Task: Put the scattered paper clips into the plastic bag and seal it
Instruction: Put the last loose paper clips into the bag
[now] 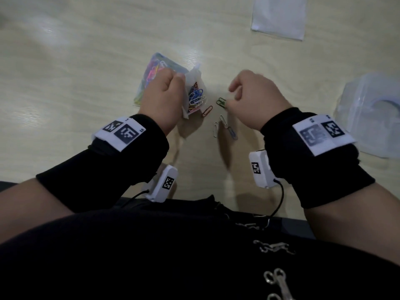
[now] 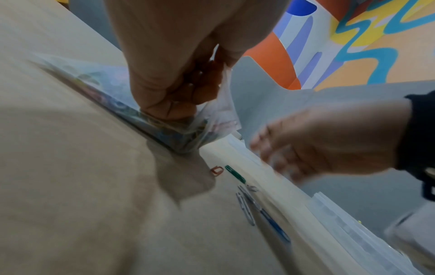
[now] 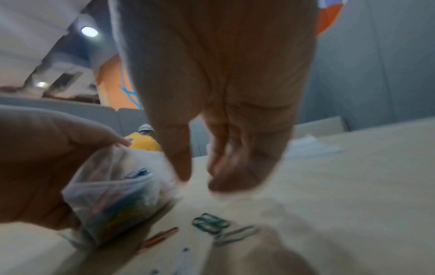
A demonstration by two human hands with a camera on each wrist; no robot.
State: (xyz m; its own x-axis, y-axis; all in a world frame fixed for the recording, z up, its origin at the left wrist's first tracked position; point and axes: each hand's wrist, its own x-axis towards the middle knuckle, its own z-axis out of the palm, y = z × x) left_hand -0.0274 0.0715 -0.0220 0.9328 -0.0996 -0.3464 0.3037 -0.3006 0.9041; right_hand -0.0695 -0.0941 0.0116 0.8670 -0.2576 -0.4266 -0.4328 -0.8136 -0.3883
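Observation:
My left hand (image 1: 179, 80) pinches the top of a small clear plastic bag (image 1: 194, 94) and holds it up off the table, its mouth gaping; several coloured paper clips lie inside. From the left wrist the bag (image 2: 212, 119) hangs below the fingers. My right hand (image 1: 238, 96) hovers with loosely curled fingers just above a green clip (image 1: 221, 102); in the right wrist view nothing sits between thumb and fingers (image 3: 223, 182). On the table lie the green clip (image 3: 210, 222), a red clip (image 1: 207, 111), two silver clips (image 1: 215, 128) and a blue clip (image 1: 232, 133).
A second flat bag of colourful clips (image 1: 155, 70) lies behind my left hand. A clear plastic box (image 1: 372, 113) stands at the right, a white sheet (image 1: 279, 16) at the far side. The table's near edge runs along my body.

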